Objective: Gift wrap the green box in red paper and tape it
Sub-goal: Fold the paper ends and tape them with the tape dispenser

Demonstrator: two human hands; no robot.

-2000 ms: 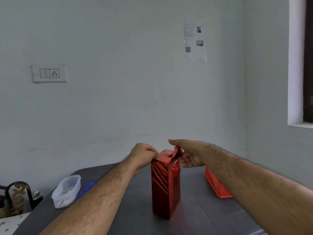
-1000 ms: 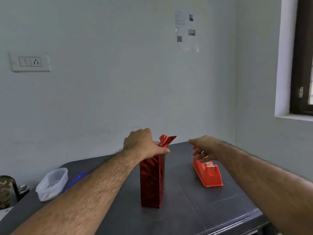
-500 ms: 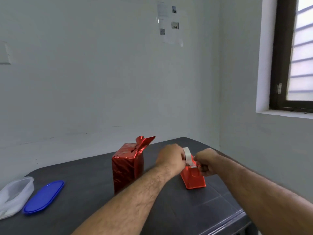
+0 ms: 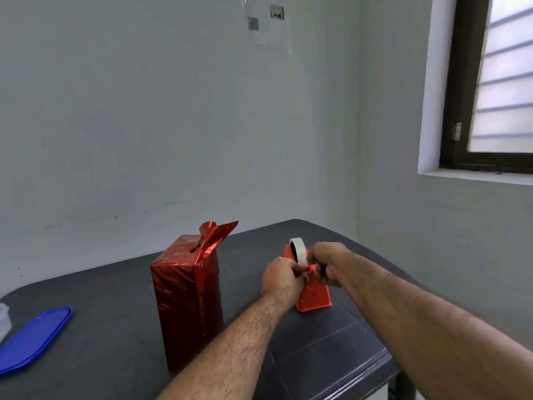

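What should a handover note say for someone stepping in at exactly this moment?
Left hand and right hand: both at the red tape dispenser, fingers curled, apparently pinching the tape end below the white tape roll.
Wrapped box: upright on the dark table, left of the dispenser, touched by neither hand.
Done: sides covered in red paper.
Left: the top flap sticks up loose; tear off tape, fold the flap down and tape it.

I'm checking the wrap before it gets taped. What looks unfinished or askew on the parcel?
The top of the wrapped box is not closed: a red paper flap sticks up at its far right corner, crumpled and untaped. Both hands are away at the tape dispenser.
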